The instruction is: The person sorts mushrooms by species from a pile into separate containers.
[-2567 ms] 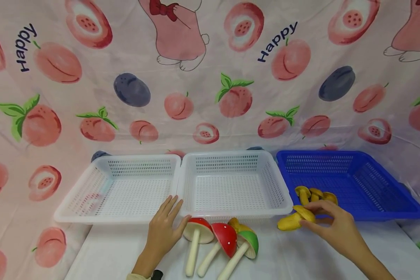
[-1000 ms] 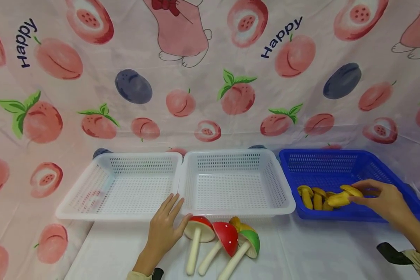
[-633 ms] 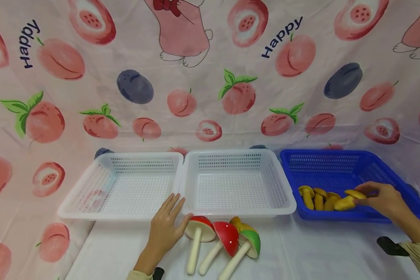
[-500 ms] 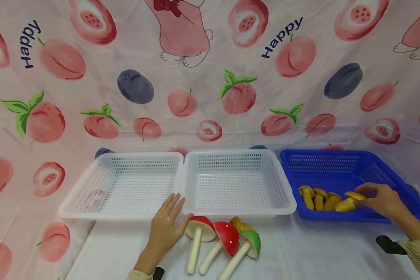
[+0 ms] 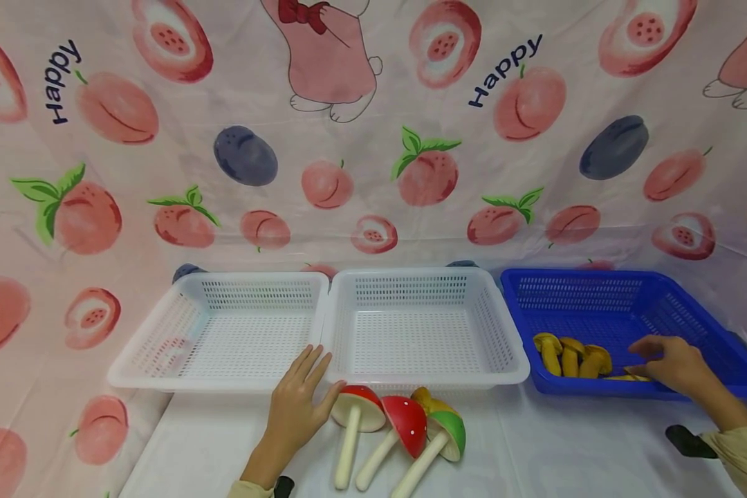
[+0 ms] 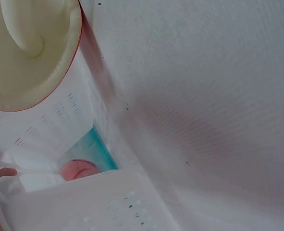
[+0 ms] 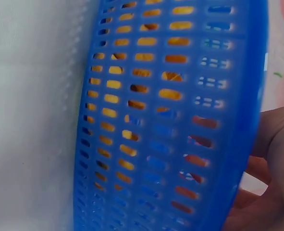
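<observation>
My left hand lies with fingers spread at the near rims of the two white baskets, thumb beside a red-capped toy mushroom. A second red-capped mushroom, a green-capped mushroom and a yellow mushroom lie close by on the white cloth. My right hand reaches over the front rim of the blue basket, fingers and thumb apart. Below its fingertips lies a yellow mushroom, mostly hidden by the basket's front wall. Beside it, several yellow-brown mushrooms stand in a row.
A left white basket and a middle white basket stand side by side, with the blue one at the right. Behind them hangs a fruit-printed cloth. The white table cloth spreads out in front.
My right hand has carried the yellow mushroom from in front of the blue basket into it, lowered it beside the others and let go. The left hand stays in place.
</observation>
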Demonstrator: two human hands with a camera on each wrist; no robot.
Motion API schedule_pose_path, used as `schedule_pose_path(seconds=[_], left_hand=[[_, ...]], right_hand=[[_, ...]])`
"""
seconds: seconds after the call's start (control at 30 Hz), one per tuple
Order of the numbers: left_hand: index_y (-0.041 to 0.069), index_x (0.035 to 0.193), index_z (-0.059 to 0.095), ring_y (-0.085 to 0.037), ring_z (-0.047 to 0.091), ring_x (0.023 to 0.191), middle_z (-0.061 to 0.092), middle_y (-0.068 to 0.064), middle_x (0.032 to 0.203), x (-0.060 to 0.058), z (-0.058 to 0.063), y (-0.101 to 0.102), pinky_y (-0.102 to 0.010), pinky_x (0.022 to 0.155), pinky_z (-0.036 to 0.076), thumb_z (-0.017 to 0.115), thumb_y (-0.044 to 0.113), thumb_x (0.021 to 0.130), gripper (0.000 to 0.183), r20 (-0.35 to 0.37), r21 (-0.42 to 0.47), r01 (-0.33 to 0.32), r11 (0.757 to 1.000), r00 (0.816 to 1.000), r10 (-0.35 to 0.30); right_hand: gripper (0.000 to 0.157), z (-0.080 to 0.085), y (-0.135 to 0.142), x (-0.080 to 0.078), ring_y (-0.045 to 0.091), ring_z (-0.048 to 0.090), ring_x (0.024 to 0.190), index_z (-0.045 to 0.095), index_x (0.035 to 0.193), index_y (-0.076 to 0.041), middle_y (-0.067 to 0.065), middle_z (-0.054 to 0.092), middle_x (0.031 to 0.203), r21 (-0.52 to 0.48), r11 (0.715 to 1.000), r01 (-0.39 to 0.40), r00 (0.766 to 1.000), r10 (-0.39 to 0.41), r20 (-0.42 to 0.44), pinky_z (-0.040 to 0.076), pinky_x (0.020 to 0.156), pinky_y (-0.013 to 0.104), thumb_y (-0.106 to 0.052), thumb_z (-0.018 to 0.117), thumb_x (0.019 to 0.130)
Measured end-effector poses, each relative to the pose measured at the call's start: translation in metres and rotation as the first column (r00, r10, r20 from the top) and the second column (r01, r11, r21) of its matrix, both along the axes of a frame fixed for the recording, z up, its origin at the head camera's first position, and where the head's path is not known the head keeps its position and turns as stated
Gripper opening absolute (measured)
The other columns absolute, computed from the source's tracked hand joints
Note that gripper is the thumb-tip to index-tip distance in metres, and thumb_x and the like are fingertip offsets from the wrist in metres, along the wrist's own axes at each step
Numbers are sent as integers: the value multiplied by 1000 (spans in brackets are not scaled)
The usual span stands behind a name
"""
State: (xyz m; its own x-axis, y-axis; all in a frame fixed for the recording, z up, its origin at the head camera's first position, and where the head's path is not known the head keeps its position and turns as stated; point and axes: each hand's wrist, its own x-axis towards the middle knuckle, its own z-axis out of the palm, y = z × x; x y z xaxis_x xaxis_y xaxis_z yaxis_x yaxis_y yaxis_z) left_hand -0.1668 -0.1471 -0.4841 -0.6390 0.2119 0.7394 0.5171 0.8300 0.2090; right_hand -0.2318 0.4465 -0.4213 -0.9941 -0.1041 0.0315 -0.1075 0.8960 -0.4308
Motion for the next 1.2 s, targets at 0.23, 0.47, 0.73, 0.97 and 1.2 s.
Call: schedule_pose_path(seconds=[0.23, 0.47, 0.73, 0.97, 1.2], left_hand=[[0, 118, 65, -37, 51, 121, 59, -19, 125, 2, 3, 1, -54, 88, 48, 56, 46, 91, 54, 14, 9, 3, 1000, 1000, -3], [0, 118, 65, -37, 51, 120, 59, -18, 124, 2, 3, 1, -53, 87, 49, 55, 48, 92, 55, 10, 5, -1, 1000, 1000, 1], [0, 117, 65, -37, 51, 120, 59, -18, 124, 1, 2, 1, -53, 87, 49, 63, 41, 88, 51, 10, 7, 4, 1000, 1000, -4], [0, 117, 65, -37, 51, 120, 60, -18, 124, 1, 2, 1, -53, 87, 49, 62, 42, 88, 51, 4, 3, 1, 1000, 1000, -1], [0, 117, 65, -37, 52, 119, 60, -19, 124, 0, 1, 1, -53, 86, 49, 54, 48, 92, 55, -13, -2, -3, 1000, 1000, 3]], right_hand=[[43, 10, -21, 11, 49, 58, 92, 62, 106, 9, 33, 61, 103, -24, 999, -30, 999, 29, -37, 53, 65, 50, -22, 77, 79], [29, 26, -60, 26, 46, 59, 91, 65, 103, 4, 28, 63, 101, -22, 995, -100, 984, 96, -149, 52, 67, 53, -9, 75, 79], [30, 36, -103, 43, 12, 62, 86, 66, 100, -3, 13, 65, 97, -93, 980, -178, 953, 148, -263, 56, 64, 31, -9, 80, 74], [28, 41, -131, 56, 5, 60, 79, 66, 99, -7, 7, 64, 95, -128, 960, -248, 940, 207, -270, 55, 62, 24, -9, 80, 74], [29, 39, -151, 65, 19, 63, 84, 66, 102, -9, 3, 65, 98, -160, 945, -284, 944, 246, -221, 56, 66, 28, -16, 79, 76]])
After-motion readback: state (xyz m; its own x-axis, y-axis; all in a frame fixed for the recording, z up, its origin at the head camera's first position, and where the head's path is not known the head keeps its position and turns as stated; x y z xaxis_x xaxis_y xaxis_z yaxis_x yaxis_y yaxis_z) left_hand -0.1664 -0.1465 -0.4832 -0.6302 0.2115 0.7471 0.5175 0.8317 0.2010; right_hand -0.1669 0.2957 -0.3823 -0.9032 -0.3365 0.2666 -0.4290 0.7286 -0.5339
